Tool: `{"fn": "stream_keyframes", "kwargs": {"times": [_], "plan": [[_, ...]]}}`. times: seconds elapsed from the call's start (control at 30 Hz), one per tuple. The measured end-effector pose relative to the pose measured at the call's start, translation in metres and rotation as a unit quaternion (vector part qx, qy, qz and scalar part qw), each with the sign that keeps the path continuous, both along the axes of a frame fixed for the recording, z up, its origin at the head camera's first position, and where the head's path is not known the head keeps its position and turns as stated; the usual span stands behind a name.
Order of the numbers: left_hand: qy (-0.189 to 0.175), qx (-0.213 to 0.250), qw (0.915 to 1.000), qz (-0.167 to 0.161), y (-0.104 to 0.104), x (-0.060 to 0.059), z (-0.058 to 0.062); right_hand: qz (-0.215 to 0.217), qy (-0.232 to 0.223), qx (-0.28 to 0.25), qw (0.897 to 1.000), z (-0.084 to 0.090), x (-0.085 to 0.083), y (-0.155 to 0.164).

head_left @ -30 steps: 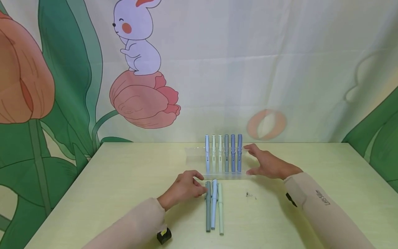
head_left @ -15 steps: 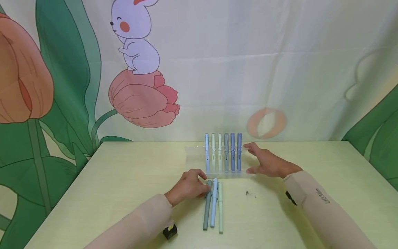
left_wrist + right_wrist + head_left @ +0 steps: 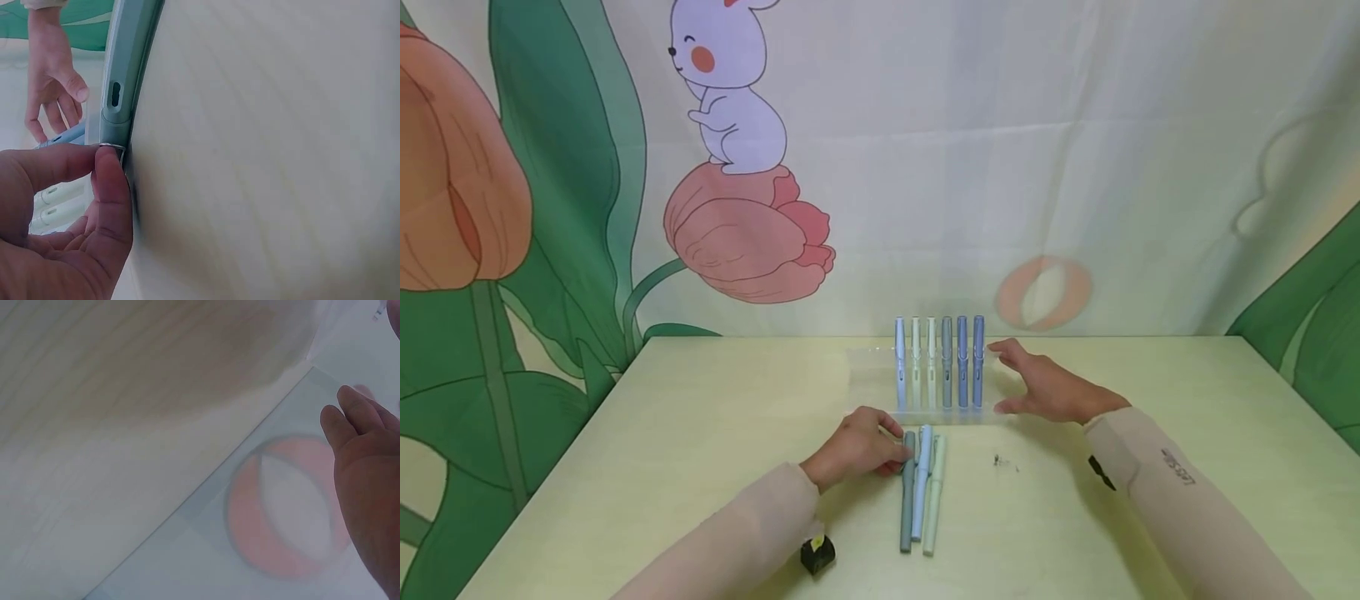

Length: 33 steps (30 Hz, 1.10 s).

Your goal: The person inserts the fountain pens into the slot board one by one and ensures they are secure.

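Note:
Three capped pens lie side by side on the table: a dark green pen (image 3: 907,504), a light blue pen (image 3: 922,487) and a pale green pen (image 3: 934,504). My left hand (image 3: 859,447) pinches the dark green pen near its far end; the left wrist view shows thumb and finger at the pen's silver ring (image 3: 112,145). Behind them stands a clear pen rack (image 3: 871,383) with several upright pens, among them a blue pen (image 3: 978,362) at the right end. My right hand (image 3: 1051,388) is spread at the rack's right edge; whether it touches is unclear.
Small dark specks (image 3: 997,461) lie on the table (image 3: 715,400) right of the loose pens. A printed curtain (image 3: 910,167) hangs along the table's back edge. A small black device (image 3: 817,553) is on the left sleeve.
My left hand has moved slightly right and pinches the dark green pen. That pen's near end swung left, then back right; the other two loose pens now tilt. My right hand stayed put.

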<state>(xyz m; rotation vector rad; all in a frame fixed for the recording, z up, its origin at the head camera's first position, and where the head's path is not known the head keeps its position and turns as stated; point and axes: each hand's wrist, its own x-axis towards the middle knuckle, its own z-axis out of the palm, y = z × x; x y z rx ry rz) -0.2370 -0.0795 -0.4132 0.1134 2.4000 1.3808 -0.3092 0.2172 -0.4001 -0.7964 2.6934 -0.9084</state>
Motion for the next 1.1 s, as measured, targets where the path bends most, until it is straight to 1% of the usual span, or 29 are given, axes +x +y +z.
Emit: {"fn": "stream_keyframes", "kwargs": {"times": [0.13,0.4,0.6,0.8,0.87,0.93,1.03,1.1], "plan": [[-0.005,0.008,0.9999,-0.006,0.0006,-0.0013,0.0008,-0.002,0.002,0.005,1.000,0.0019,0.0005,-0.0002],[-0.006,-0.024,0.9995,-0.018,0.0025,-0.0019,0.0025,-0.002,0.000,0.006,1.000,0.0016,-0.0004,-0.0015],[-0.004,-0.052,0.9984,-0.019,0.0034,-0.0012,0.0026,-0.005,-0.002,0.007,1.000,0.0006,-0.0005,-0.0019],[-0.007,-0.055,0.9984,-0.014,0.0025,-0.0020,0.0006,-0.008,-0.002,0.011,1.000,0.0017,0.0015,-0.0021],[-0.008,-0.048,0.9988,-0.008,0.0023,-0.0018,-0.0005,-0.007,0.000,0.012,1.000,0.0014,0.0021,-0.0020],[-0.005,-0.041,0.9991,-0.005,0.0015,-0.0009,-0.0009,-0.004,0.003,0.010,1.000,0.0012,0.0026,-0.0021],[0.012,-0.030,0.9995,-0.004,-0.0002,0.0002,-0.0014,-0.002,0.007,0.008,1.000,0.0007,0.0026,-0.0016],[0.026,-0.032,0.9991,-0.006,-0.0018,0.0008,-0.0009,-0.002,0.005,0.006,1.000,0.0006,0.0022,-0.0015]]}}
